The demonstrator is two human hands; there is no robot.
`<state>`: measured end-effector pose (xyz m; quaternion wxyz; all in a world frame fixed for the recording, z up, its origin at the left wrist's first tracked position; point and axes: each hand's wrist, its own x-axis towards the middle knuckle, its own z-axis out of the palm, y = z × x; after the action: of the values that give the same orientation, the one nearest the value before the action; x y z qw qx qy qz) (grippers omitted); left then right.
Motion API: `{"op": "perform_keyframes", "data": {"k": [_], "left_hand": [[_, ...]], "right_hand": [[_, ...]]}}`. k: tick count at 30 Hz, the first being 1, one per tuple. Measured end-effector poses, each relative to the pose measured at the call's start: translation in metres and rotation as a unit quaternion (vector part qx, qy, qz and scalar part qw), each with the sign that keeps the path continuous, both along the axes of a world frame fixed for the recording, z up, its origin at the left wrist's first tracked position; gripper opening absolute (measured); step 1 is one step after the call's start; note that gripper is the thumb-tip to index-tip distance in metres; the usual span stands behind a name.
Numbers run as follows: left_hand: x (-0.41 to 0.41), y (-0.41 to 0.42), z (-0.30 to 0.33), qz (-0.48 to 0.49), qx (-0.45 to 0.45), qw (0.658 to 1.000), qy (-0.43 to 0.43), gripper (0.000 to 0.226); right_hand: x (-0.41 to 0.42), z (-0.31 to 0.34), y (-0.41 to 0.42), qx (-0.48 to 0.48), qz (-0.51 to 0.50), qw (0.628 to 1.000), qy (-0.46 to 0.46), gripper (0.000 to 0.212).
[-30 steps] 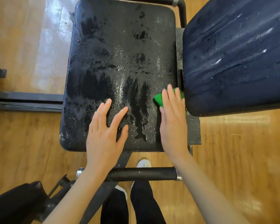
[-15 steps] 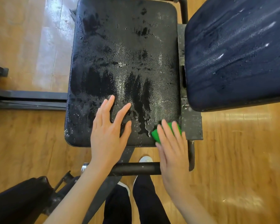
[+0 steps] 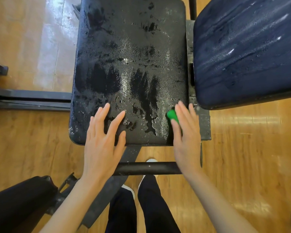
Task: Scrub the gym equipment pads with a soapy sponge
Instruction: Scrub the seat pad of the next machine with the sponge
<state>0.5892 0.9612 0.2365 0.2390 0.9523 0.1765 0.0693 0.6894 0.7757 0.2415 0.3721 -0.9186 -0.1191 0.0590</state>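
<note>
The right hand (image 3: 186, 132) presses flat, fingers straight, on the green sponge (image 3: 172, 115) at the near right edge of the wet black pad (image 3: 129, 64). The left hand (image 3: 103, 142) rests flat, fingers spread, on the pad's near edge.

Wet black pad (image 3: 131, 64) lies bare ahead of both hands; blue pad (image 3: 247, 51) overhangs right edge; crossbar (image 3: 146, 168) crosses below wrists.

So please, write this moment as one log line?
right hand: presses green sponge flat | black pad: wet | left hand: rests on pad
</note>
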Motion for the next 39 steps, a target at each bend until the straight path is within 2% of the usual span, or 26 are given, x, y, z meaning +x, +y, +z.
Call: {"op": "perform_keyframes", "data": {"k": [2, 4, 7, 10, 13, 16, 19, 21, 24, 26, 30, 32, 36, 39], "left_hand": [[-0.004, 0.000, -0.003, 0.010, -0.003, 1.000, 0.000, 0.048], [-0.006, -0.002, -0.006, 0.015, -0.007, 1.000, 0.000, 0.048], [-0.006, -0.003, -0.008, 0.020, -0.001, 1.000, -0.006, 0.047], [-0.006, -0.003, -0.009, 0.020, 0.017, 1.000, -0.006, 0.047], [-0.005, -0.003, -0.011, 0.022, 0.034, 0.999, -0.006, 0.046], [-0.006, -0.005, -0.012, 0.025, 0.035, 0.999, -0.004, 0.046], [-0.004, -0.004, -0.012, 0.024, 0.038, 0.999, -0.004, 0.046], [-0.005, -0.004, -0.012, 0.023, 0.039, 0.999, -0.002, 0.046], [-0.005, -0.004, -0.012, 0.022, 0.041, 0.999, -0.004, 0.046], [-0.005, -0.004, -0.014, 0.022, 0.045, 0.999, -0.004, 0.046], [-0.006, -0.003, -0.013, 0.019, 0.041, 0.999, -0.005, 0.047], [-0.006, -0.003, -0.013, 0.017, 0.037, 0.999, -0.007, 0.047], [-0.005, -0.002, -0.015, 0.017, 0.034, 0.999, -0.009, 0.047], [-0.008, -0.002, -0.016, 0.017, 0.034, 0.999, -0.008, 0.047]], "right_hand": [[0.017, -0.002, 0.010, -0.004, -0.015, 1.000, -0.017, 0.043], [-0.006, -0.001, 0.006, -0.022, -0.001, 1.000, -0.018, 0.045], [-0.058, 0.002, -0.015, -0.044, 0.050, 0.998, -0.002, 0.046], [-0.032, 0.002, -0.010, -0.074, 0.106, 0.991, -0.045, 0.044], [0.012, 0.000, 0.021, -0.102, 0.080, 0.989, -0.072, 0.042], [-0.018, 0.000, 0.023, -0.115, 0.050, 0.990, -0.061, 0.043], [-0.060, 0.001, 0.003, -0.147, 0.128, 0.977, -0.084, 0.047], [-0.036, 0.000, 0.008, -0.161, 0.150, 0.970, -0.101, 0.044], [0.017, 0.000, 0.047, -0.136, 0.075, 0.984, -0.089, 0.043], [0.007, 0.000, 0.057, -0.136, 0.033, 0.987, -0.083, 0.043], [-0.072, 0.001, 0.031, -0.185, 0.101, 0.973, -0.096, 0.045], [-0.056, -0.003, 0.031, -0.190, 0.131, 0.966, -0.113, 0.045], [0.003, -0.001, 0.068, -0.159, 0.057, 0.980, -0.109, 0.042], [-0.042, -0.001, 0.059, -0.162, 0.069, 0.980, -0.097, 0.043]]}}
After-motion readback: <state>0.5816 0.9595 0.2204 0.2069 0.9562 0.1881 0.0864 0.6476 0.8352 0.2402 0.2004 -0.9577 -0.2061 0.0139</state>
